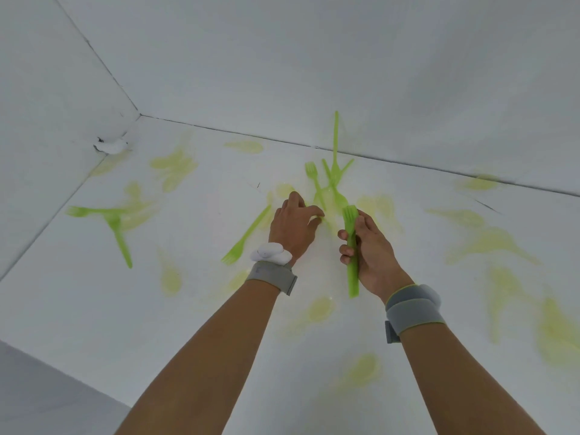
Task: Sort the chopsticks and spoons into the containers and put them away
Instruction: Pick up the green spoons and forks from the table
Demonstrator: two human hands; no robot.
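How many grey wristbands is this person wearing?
2: one grey fabric wristband on the left wrist, the other on the right wrist. Both are in full view, so none seems hidden.

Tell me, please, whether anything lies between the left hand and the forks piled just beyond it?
Nothing visible does. The left hand rests on the white surface, fingers at the near edge of the crossed green forks. The right hand holds its forks alongside, not between.
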